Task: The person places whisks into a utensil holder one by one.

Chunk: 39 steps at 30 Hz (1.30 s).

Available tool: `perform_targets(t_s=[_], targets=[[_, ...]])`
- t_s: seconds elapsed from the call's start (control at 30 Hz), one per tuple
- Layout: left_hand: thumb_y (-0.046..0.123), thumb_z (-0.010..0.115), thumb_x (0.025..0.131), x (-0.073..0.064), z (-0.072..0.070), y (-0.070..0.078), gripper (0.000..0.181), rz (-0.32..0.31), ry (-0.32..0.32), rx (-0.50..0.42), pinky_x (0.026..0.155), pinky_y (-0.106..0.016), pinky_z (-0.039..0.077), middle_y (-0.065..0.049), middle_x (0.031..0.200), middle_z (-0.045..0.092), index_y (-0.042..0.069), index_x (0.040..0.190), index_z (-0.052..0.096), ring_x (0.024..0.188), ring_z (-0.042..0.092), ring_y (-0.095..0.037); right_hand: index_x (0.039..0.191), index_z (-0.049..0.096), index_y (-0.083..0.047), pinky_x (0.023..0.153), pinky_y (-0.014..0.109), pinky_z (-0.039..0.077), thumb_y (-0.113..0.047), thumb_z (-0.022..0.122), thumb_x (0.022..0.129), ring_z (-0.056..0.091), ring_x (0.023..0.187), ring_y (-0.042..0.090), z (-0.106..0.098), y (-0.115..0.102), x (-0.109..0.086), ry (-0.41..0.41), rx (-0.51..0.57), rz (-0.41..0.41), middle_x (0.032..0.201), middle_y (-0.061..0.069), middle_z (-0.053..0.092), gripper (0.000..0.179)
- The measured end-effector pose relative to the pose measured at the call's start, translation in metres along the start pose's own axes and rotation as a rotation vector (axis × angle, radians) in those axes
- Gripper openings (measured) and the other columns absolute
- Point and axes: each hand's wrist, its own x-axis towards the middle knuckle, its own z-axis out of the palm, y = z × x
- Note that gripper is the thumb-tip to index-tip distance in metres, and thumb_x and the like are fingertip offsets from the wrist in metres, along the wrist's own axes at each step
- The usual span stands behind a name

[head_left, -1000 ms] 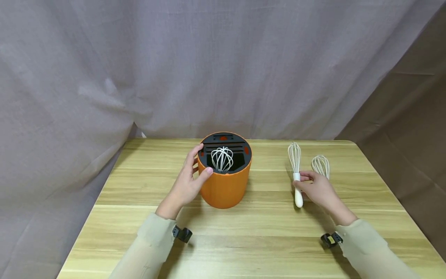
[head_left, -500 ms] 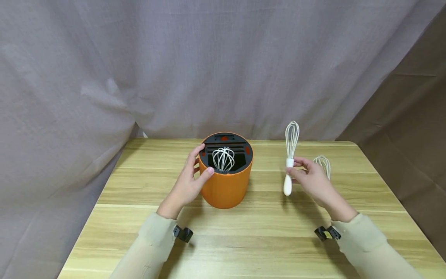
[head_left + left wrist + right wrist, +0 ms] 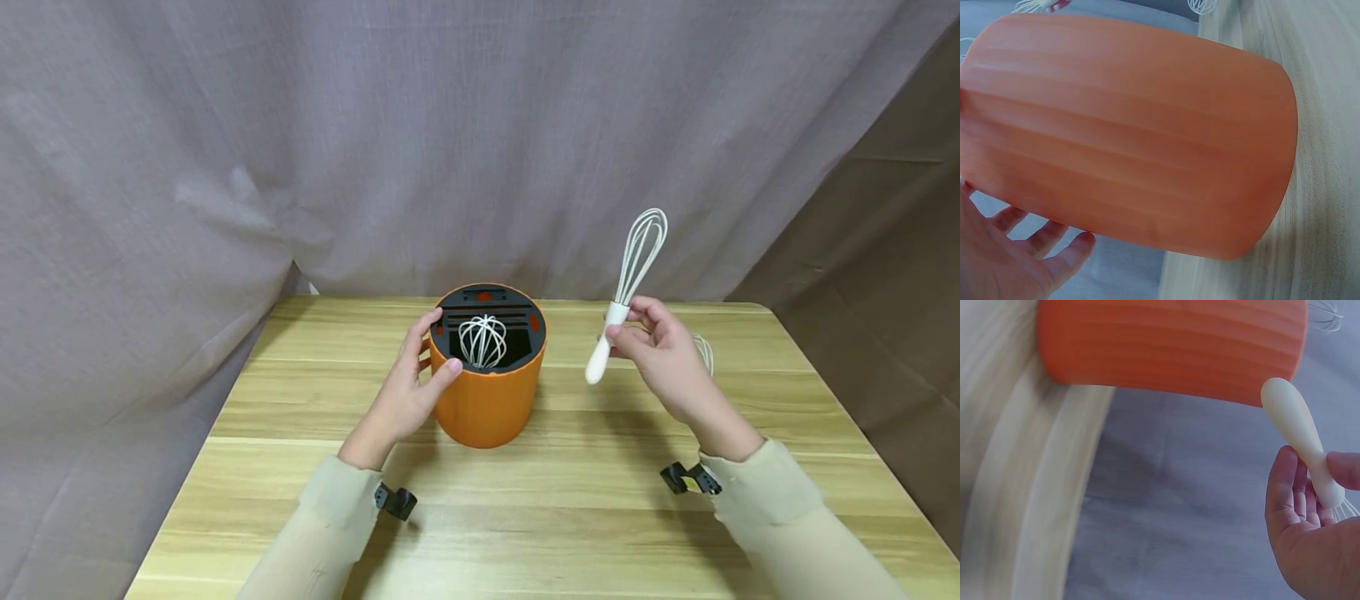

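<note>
An orange utensil holder (image 3: 487, 412) with a black slotted top stands on the table. One whisk (image 3: 483, 340) is in its large opening, wire loops up. My left hand (image 3: 403, 393) holds the holder's upper left side, thumb at the front rim and fingers round the side. Right of the holder, my right hand (image 3: 670, 357) pinches a second whisk (image 3: 617, 315) near the top of its white handle. This whisk is above the table, tilted, handle end pointing down and left; the right wrist view shows the handle (image 3: 1294, 419) between thumb and fingers.
Behind my right hand a third whisk (image 3: 705, 353) lies on the wooden table (image 3: 525, 517), mostly hidden. A grey curtain (image 3: 480, 150) hangs along the back edge. Each wrist wears a small black camera.
My right hand has raised the whisk off the table and moved it left and away from me, tipping its handle end leftward. The left hand stays on the utensil holder.
</note>
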Motion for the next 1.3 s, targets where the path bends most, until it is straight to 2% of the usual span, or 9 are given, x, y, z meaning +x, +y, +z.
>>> perform_targets(t_s=[0.23, 0.43, 0.57, 0.83, 1.1, 1.3], targets=[[0.02, 0.059, 0.095, 0.0, 0.0, 0.001, 0.067, -0.006, 0.0, 0.009, 0.102, -0.056, 0.036, -0.011, 0.154, 0.024, 0.014, 0.152, 0.024, 0.129, 0.039, -0.04, 0.128, 0.041, 0.002, 0.08, 0.034, 0.055, 0.005, 0.059, 0.092, 0.066, 0.091, 0.021, 0.008, -0.012, 0.004, -0.037, 0.109, -0.083, 0.109, 0.014, 0.053, 0.04], [0.02, 0.059, 0.095, 0.0, 0.0, 0.0, 0.066, -0.007, -0.001, 0.013, 0.102, -0.057, 0.036, -0.011, 0.154, 0.024, 0.014, 0.152, 0.024, 0.129, 0.038, -0.041, 0.125, 0.04, 0.002, 0.079, 0.037, 0.055, 0.007, 0.058, 0.092, 0.066, 0.092, 0.022, 0.019, -0.02, 0.006, -0.06, 0.167, -0.14, 0.109, 0.016, 0.054, 0.037], [0.021, 0.059, 0.096, 0.0, -0.001, 0.0, 0.066, -0.011, -0.004, 0.011, 0.102, -0.057, 0.035, -0.011, 0.154, 0.024, 0.014, 0.152, 0.024, 0.13, 0.038, -0.041, 0.125, 0.04, 0.004, 0.079, 0.038, 0.055, 0.007, 0.057, 0.093, 0.065, 0.094, 0.02, 0.032, -0.022, 0.007, -0.046, 0.192, -0.164, 0.11, 0.015, 0.055, 0.037], [0.021, 0.058, 0.096, 0.0, -0.001, -0.001, 0.066, -0.011, -0.004, 0.011, 0.103, -0.057, 0.035, -0.012, 0.154, 0.024, 0.015, 0.152, 0.024, 0.13, 0.038, -0.041, 0.131, 0.043, -0.003, 0.08, 0.042, 0.055, 0.008, 0.057, 0.092, 0.062, 0.098, 0.024, 0.056, -0.025, 0.01, -0.003, 0.248, -0.255, 0.112, 0.017, 0.055, 0.043], [0.019, 0.059, 0.095, 0.001, 0.002, -0.002, 0.067, 0.004, -0.002, -0.004, 0.102, -0.057, 0.036, -0.012, 0.154, 0.024, 0.013, 0.151, 0.024, 0.13, 0.037, -0.041, 0.128, 0.048, 0.001, 0.078, 0.044, 0.055, 0.011, 0.059, 0.089, 0.062, 0.096, 0.027, 0.071, -0.022, 0.01, -0.028, 0.212, -0.296, 0.109, 0.018, 0.057, 0.041], [0.017, 0.06, 0.094, 0.001, 0.005, -0.002, 0.066, 0.02, 0.009, -0.016, 0.101, -0.056, 0.037, -0.014, 0.152, 0.027, 0.011, 0.151, 0.026, 0.129, 0.039, -0.041, 0.12, 0.053, 0.007, 0.077, 0.037, 0.056, 0.012, 0.063, 0.086, 0.059, 0.089, 0.023, 0.084, -0.014, 0.008, -0.059, 0.075, -0.286, 0.113, 0.029, 0.054, 0.036]])
